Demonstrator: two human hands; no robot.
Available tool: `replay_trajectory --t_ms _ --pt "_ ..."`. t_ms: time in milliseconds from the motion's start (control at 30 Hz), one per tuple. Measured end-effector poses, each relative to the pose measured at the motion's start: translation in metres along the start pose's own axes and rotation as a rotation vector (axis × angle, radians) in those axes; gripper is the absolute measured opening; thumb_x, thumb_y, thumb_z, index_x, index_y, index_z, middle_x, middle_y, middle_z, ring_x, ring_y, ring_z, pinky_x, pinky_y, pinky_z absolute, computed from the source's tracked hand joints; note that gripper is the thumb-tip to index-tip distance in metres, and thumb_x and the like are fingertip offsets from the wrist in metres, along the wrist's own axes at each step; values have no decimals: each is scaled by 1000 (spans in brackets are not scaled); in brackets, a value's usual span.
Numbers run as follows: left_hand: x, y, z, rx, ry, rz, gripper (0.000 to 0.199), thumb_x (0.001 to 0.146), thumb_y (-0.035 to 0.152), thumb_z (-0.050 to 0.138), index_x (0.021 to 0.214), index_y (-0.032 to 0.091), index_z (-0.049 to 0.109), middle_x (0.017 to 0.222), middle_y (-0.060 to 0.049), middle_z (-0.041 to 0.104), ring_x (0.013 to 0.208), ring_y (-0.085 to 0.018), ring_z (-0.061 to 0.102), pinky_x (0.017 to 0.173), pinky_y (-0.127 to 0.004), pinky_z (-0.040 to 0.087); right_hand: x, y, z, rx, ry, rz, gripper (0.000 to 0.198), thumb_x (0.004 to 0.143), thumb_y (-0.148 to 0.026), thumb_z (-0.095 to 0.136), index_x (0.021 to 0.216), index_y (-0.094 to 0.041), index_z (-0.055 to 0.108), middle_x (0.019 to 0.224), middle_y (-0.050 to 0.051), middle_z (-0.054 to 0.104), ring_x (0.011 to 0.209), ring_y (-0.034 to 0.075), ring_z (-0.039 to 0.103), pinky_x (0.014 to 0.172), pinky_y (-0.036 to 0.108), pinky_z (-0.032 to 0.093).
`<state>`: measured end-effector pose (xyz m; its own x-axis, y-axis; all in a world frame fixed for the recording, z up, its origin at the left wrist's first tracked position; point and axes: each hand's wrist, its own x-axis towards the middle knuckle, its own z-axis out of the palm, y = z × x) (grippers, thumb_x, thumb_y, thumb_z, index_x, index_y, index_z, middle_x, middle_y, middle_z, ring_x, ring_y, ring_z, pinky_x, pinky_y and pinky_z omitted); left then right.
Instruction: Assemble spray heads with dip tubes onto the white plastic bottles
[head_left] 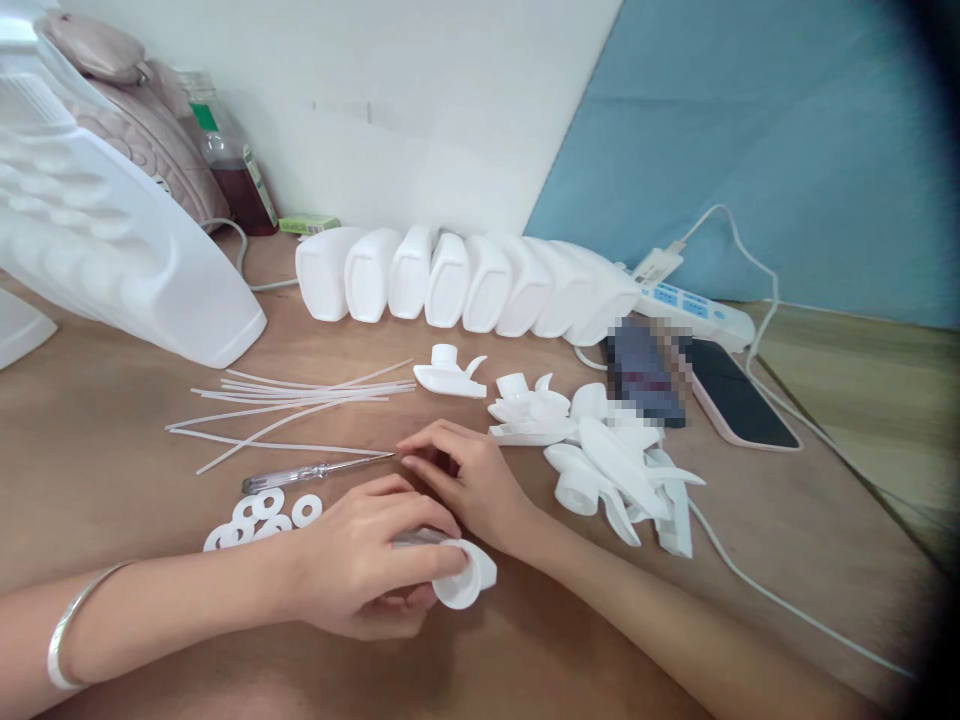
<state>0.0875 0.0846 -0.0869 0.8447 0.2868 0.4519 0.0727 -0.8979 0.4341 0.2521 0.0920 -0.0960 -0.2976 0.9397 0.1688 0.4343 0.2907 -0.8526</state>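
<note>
My left hand [375, 560], with a silver bangle on its wrist, is wrapped around a white trigger spray head [474, 575], the round cap opening facing me and the thumb at its rim. Beyond it, my right hand [461, 475] reaches in with thumb and index finger nearly together. Its fingertips meet the tip of a clear-handled screwdriver [289, 477] and the end of a thin white tube [300, 446]; which one they pinch I cannot tell. White ring washers [307, 511] lie near my left forearm. More thin tubes [300, 397] lie behind the screwdriver.
One spray head [448, 372] stands apart; a pile of them [622, 460] lies at right. White bottles [442, 280] lie in a row at the back, larger ones [172, 240] at left. A phone [742, 392], power strip [697, 315] and cable [780, 610] are at right.
</note>
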Motion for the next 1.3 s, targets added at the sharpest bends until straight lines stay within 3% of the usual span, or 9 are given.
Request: replay_trajectory --t_ms 167,367,567,733,867,1067,1200,1300 --pt "1 0 -1 35 8 22 29 67 9 49 95 18 51 90 -6 60 70 -15 51 65 -28 42 12 1 18 -141 -8 -68 17 82 -25 58 98 -24 65 89 0 61 65 9 55 62 24 44" --pt "-2 0 1 8 -6 51 30 66 10 48 95 17 51 88 -6 61 68 -14 52 61 -28 41 10 2 20 -348 18 -232 13 85 -20 53 84 -19 65 87 2 60 73 12 55 59 23 42" --pt "-1 1 0 -6 -19 44 31 66 9 48 96 17 49 89 -5 61 68 -14 53 62 -28 41 8 -3 18 -299 40 -105 10 82 -10 49 80 -17 56 78 1 61 72 13 56 62 25 43" --pt "-1 1 -1 -39 -36 -8 33 68 9 48 100 17 48 91 -4 61 72 -14 54 65 -27 42 6 -5 12 10 40 5 10 83 -12 48 84 -20 55 78 -1 62 72 12 57 64 25 44" --pt "-2 0 -1 -55 -49 -47 34 70 9 49 103 18 47 93 -5 61 75 -15 56 68 -28 42 7 -5 6 334 57 82 14 85 -19 48 97 -20 55 79 0 65 74 13 60 66 26 44" --pt "1 1 -4 -62 -43 -64 32 71 9 49 103 16 48 91 -6 61 74 -14 56 67 -28 41 9 -1 2 587 161 99 23 85 -23 49 107 -21 58 70 -2 59 64 10 51 62 24 41" --pt "1 0 -4 -24 32 -116 30 72 10 51 102 15 47 90 -6 62 73 -14 55 65 -27 40 12 4 2 695 200 107 18 84 -25 50 97 -20 62 68 -3 53 60 9 45 58 23 39" --pt "0 0 -3 -5 73 -241 28 75 11 50 102 17 46 88 -3 62 72 -13 55 64 -26 40 12 7 3 778 235 105 13 83 -27 51 84 -18 61 67 -3 52 59 8 44 57 22 38"
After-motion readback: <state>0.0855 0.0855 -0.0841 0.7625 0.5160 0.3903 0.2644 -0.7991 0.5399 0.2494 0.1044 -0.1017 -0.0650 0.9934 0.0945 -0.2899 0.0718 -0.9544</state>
